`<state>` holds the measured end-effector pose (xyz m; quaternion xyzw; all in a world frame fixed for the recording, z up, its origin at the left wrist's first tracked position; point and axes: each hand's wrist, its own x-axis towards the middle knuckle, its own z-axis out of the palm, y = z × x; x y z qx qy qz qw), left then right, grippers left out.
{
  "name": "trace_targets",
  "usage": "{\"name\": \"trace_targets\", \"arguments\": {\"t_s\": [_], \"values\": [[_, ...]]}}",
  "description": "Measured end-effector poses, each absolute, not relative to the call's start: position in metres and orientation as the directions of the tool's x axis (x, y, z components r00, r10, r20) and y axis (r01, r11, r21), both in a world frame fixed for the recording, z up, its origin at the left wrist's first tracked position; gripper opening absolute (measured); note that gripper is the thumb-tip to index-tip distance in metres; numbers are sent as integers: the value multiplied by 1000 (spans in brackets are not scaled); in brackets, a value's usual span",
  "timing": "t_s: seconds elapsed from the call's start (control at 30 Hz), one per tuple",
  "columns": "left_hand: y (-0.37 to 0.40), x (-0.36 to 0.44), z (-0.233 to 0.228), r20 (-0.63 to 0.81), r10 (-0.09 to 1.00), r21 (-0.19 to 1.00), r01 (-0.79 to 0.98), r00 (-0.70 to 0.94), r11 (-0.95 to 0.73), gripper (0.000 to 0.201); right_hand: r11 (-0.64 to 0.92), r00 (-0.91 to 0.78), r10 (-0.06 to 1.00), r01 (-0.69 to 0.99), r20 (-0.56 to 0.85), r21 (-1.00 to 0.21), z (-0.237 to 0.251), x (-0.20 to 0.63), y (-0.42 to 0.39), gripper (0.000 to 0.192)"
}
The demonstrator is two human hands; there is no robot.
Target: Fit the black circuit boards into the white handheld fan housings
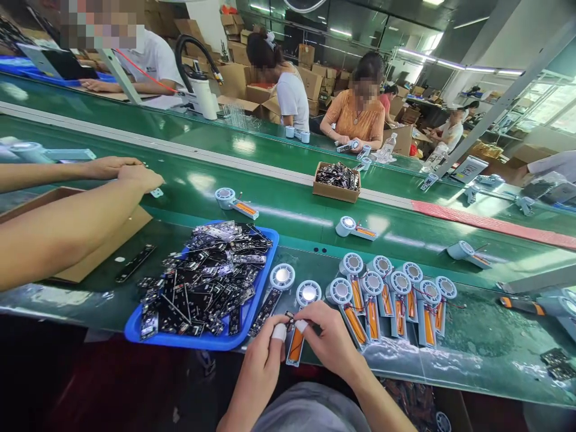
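Note:
My left hand [263, 351] and my right hand [330, 336] meet at the near edge of the green bench. Both pinch a small fan unit [302, 312] with a round white head and an orange battery; white tape wraps a fingertip on each hand. A second unit [279, 282] with a black circuit board lies just left of it. Right of my hands lies a row of several similar units [396, 294]. A blue tray [148, 330] heaped with black circuit boards [202, 276] sits to the left.
A co-worker's bare arms [67, 210] reach in from the left over a flat cardboard sheet [96, 255]. Single units [236, 203] ride the green conveyor [288, 210]. A cardboard box of parts [336, 180] stands beyond. Several people work across the line. An orange-handled tool [517, 303] lies right.

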<state>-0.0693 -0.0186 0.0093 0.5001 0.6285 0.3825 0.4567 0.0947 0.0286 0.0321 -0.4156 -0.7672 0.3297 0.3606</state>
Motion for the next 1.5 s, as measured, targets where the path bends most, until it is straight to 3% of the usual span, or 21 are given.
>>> {"name": "trace_targets", "arguments": {"t_s": [0.27, 0.4, 0.53, 0.67, 0.8, 0.9, 1.0, 1.23, 1.43, 1.5], "values": [[-12, -67, 16, -136, 989, 947, 287, -54, 146, 34, 541, -494, 815, 463, 303, -702, 27, 96, 25, 20], [-16, -64, 7, -223, 971, 961, 148, -90, 234, 32, 554, -441, 827, 534, 348, -638, 22, 95, 25, 22], [-17, -62, 1, -283, 946, 958, 10, -158, 288, 43, 575, -458, 818, 640, 348, -509, 24, 94, 27, 21], [-17, -63, 3, -227, 959, 963, 110, -170, 247, 37, 610, -518, 791, 703, 326, -365, 35, 94, 27, 17], [-19, -65, 4, -53, 984, 936, 333, -172, 108, 39, 649, -566, 748, 733, 347, -203, 41, 92, 25, 15], [-21, -66, 2, 74, 984, 909, 417, -163, 0, 38, 640, -566, 748, 754, 347, -148, 40, 90, 24, 16], [-19, -70, 0, 101, 982, 917, 398, -161, -29, 36, 636, -565, 759, 751, 324, -181, 37, 89, 27, 15], [-7, -83, 5, -116, 991, 974, 187, -63, 126, 34, 623, -579, 779, 675, 239, -396, 42, 96, 37, 24], [-6, -84, 8, -126, 992, 975, 182, -16, 126, 33, 595, -563, 795, 650, 225, -473, 42, 94, 39, 22], [-7, -84, 8, -136, 991, 971, 197, -6, 135, 34, 552, -545, 814, 615, 203, -562, 44, 99, 40, 23]]}}
